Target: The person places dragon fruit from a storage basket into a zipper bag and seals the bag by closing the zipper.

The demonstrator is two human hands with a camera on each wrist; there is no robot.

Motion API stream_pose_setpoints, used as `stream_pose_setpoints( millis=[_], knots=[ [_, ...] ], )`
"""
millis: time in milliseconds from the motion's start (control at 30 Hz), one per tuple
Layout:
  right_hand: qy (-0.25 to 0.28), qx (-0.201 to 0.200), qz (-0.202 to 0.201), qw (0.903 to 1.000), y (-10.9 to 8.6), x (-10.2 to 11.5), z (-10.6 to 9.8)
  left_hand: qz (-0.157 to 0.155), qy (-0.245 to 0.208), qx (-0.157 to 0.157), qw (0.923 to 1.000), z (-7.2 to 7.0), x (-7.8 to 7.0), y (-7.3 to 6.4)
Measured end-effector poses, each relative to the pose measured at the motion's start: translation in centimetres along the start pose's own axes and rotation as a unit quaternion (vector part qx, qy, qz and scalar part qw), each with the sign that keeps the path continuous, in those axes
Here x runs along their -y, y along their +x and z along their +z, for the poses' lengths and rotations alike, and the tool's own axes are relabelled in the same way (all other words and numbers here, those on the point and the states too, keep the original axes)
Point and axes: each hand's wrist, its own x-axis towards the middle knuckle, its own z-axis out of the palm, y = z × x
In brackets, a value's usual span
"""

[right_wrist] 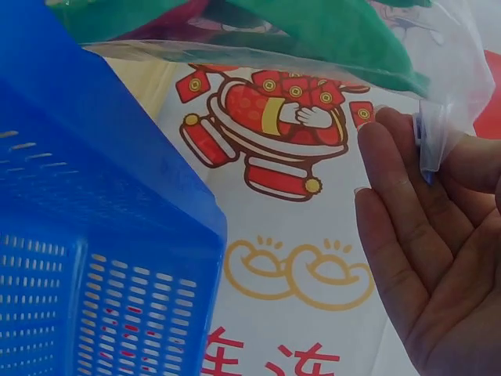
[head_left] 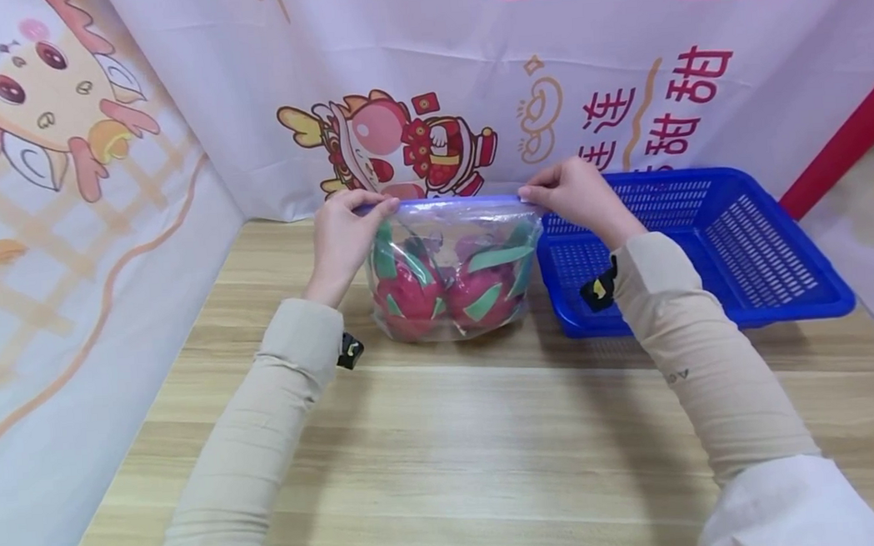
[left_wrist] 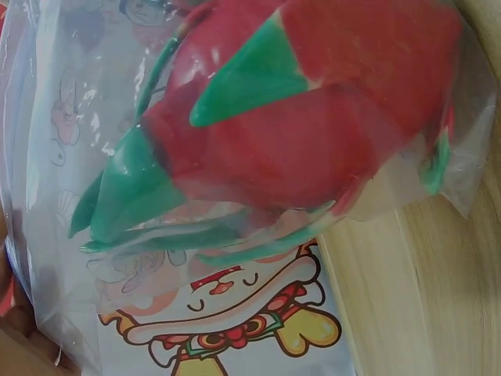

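Observation:
A clear zip bag (head_left: pixel 450 306) with a blue strip along its top stands upright on the wooden table. Inside it are two red dragon fruits with green scales, one on the left (head_left: pixel 408 296) and one on the right (head_left: pixel 483 295). My left hand (head_left: pixel 345 237) pinches the bag's upper left corner, and my right hand (head_left: pixel 578 197) pinches the upper right corner. In the left wrist view, a dragon fruit (left_wrist: pixel 313 133) shows large through the plastic. In the right wrist view, the right hand (right_wrist: pixel 430 235) holds the strip's end between thumb and forefinger.
Just right of the bag stands a blue plastic basket (head_left: pixel 792 311) with slotted walls, partly under my right forearm. A printed cloth (head_left: pixel 246 93) hangs behind the table (head_left: pixel 448 456), and another printed panel (head_left: pixel 110 326) borders it on the left.

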Motion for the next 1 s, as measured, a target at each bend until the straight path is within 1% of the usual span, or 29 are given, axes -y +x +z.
stream_pose_setpoints(
  millis=[100,200,400,500,667,733,800,933,1000],
  knots=[
    [-0.010,-0.008,0.001,0.9999,0.0,-0.4,0.3,0.003,0.003,0.000,1.0000,0.0,0.1,-0.1],
    [-0.013,-0.014,0.007,0.9998,-0.1,-0.8,0.4,0.000,0.011,0.006,0.9999,-0.1,0.3,-0.2],
    [0.005,-0.024,0.010,0.9997,0.0,-1.2,0.6,-0.028,0.010,0.024,0.9993,-0.3,0.8,-0.2],
    [0.012,-0.030,0.012,0.9994,0.0,-1.3,0.8,-0.048,-0.012,0.023,0.9985,-0.3,1.1,-0.2],
    [0.014,-0.041,0.015,0.9989,-0.1,-1.1,1.0,-0.069,-0.053,0.001,0.9962,0.1,1.5,-0.5],
    [0.016,-0.043,0.017,0.9988,-0.1,-1.2,1.1,-0.086,-0.062,0.000,0.9944,0.2,1.6,-0.6],
    [0.019,-0.043,0.021,0.9987,-0.1,-1.2,1.2,-0.111,-0.075,0.008,0.9909,0.3,1.7,-0.7],
    [0.025,-0.042,0.026,0.9985,-0.2,-1.2,1.3,-0.165,-0.102,0.027,0.9807,0.6,2.3,-0.9],
    [0.027,-0.051,0.028,0.9979,-0.2,-1.2,1.4,-0.182,-0.110,0.037,0.9763,0.7,2.6,-1.1]
  ],
)
